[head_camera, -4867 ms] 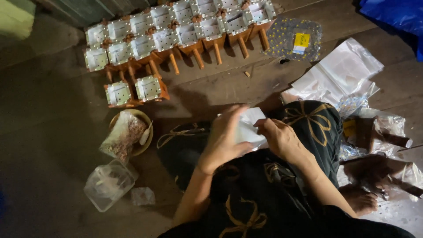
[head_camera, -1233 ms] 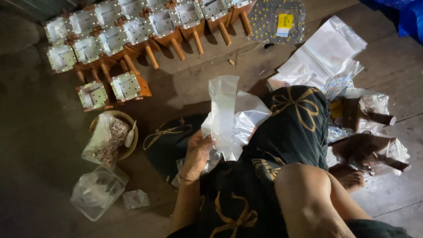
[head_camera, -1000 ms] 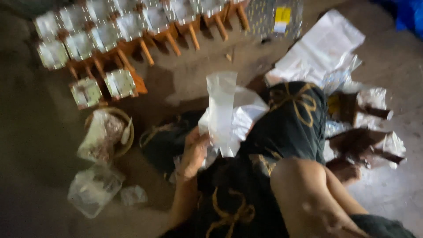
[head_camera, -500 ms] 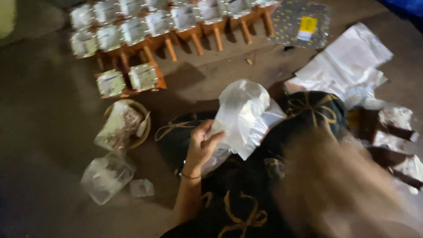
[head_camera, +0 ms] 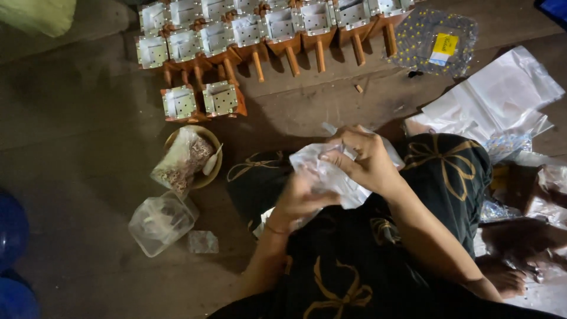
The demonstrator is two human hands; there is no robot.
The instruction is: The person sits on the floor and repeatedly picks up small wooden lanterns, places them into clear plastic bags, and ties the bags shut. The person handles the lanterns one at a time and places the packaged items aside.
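Sitting on the floor in a black garment patterned with gold bows [head_camera: 354, 266], the person works a crumpled clear plastic bag [head_camera: 331, 177] over the lap with both hands. The left hand [head_camera: 298, 201] is closed around the lower part of the bag from beneath, its fingers curled into the film, a thin bangle at the wrist. The right hand [head_camera: 363, 159] sits on top, the fingertips pinched narrowly on the bag's upper edge. The bag lies between the two hands, touching both, just above the dark cloth of the knee.

To the person's left on the grey floor rests a clear square plastic tub [head_camera: 162, 221] with something dark inside, and a small flat clear packet [head_camera: 202, 242] lies just beside it. A little farther stands a round tan bowl [head_camera: 209, 171] holding a clear pouch stuffed with small brownish pieces [head_camera: 180, 162]. At the right edge, a bare foot [head_camera: 508, 280] shows among crinkled clear wrappers [head_camera: 546, 189].

Farther out on the right lies a loose stack of flat clear plastic sleeves [head_camera: 496, 100], and beyond it a clear dotted packet with a yellow label [head_camera: 434, 41].

Farthest away, along the top, stand rows of small orange-brown wooden stands topped with white square studded frames [head_camera: 260, 29]; two more of them [head_camera: 204, 100] sit apart, nearer the bowl. A pale green object [head_camera: 35, 15] shows in the top left corner, and blue rounded shapes [head_camera: 12, 254] sit at the left edge.
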